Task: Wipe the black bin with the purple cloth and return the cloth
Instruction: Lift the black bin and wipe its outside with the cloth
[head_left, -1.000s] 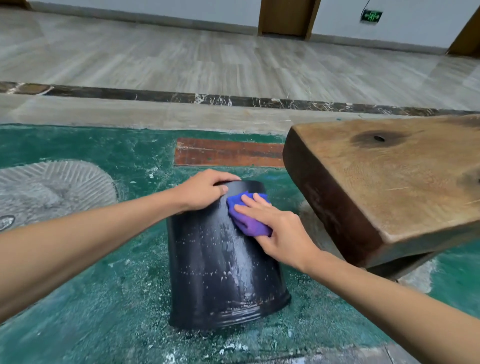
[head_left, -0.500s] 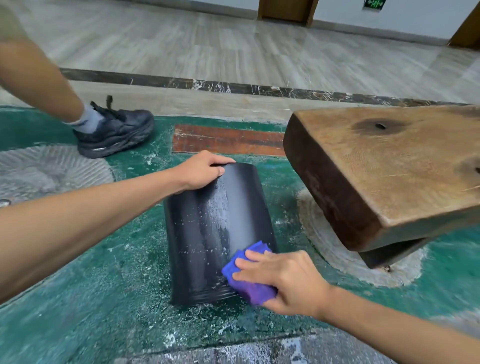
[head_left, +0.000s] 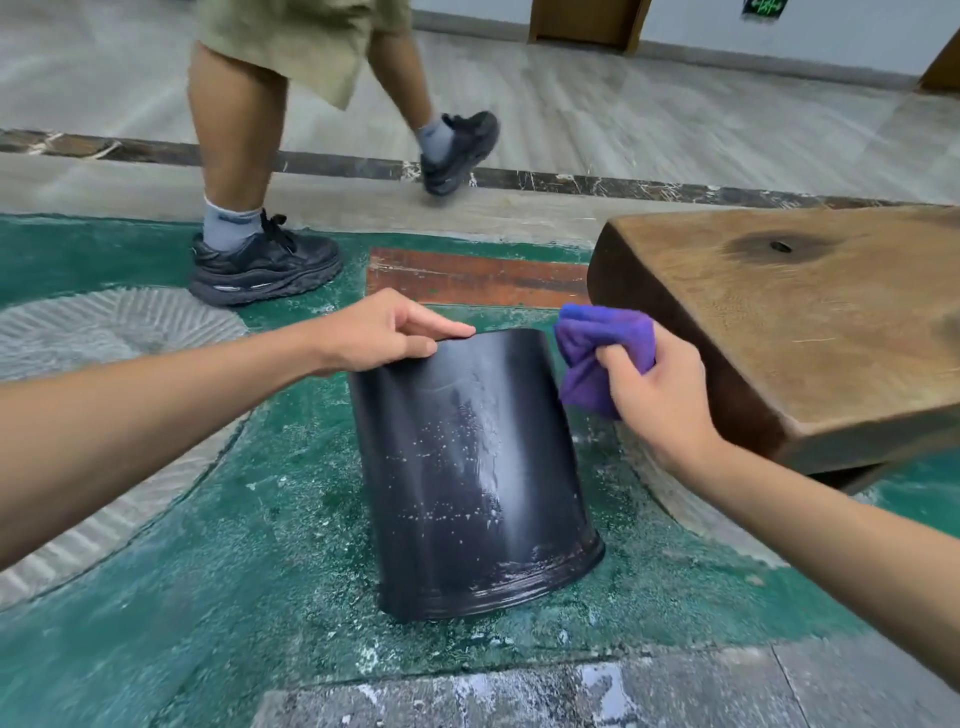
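One black bin (head_left: 467, 467) stands upside down on the green floor (head_left: 208, 597), tilted. The left hand (head_left: 374, 332) rests at its 11 o'clock edge, fingers nearly straight. The right hand (head_left: 654, 395), at 2 o'clock, bunches one purple cloth (head_left: 597, 343) in curled fingers beside the bin. One wooden tabletop (head_left: 805, 322) lies at 3 o'clock; a passer-by's two black shoes (head_left: 265, 265) at 11 and 12.

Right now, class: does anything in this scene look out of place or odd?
Yes. The black bin stands upside down, rim on the green floor, its side speckled with wet droplets. White flecks litter the floor around it. A passer-by's shoe stands close behind.
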